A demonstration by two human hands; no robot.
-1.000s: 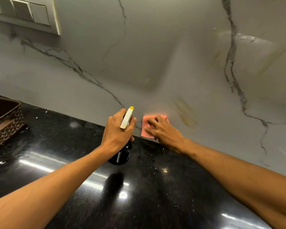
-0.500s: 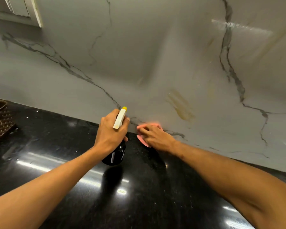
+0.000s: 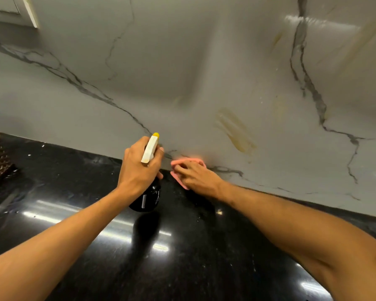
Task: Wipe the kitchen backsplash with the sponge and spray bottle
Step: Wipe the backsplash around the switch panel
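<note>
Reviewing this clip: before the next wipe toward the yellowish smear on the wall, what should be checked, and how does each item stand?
1. left hand grips spray bottle: ok.
2. Bottle's tip points at the backsplash: ok.
3. right hand presses sponge where backsplash meets countertop: ok.
4. Yellowish smear wiped off: not ok, it shows up and right of the sponge.
5. Sponge wet enough: cannot tell.
</note>
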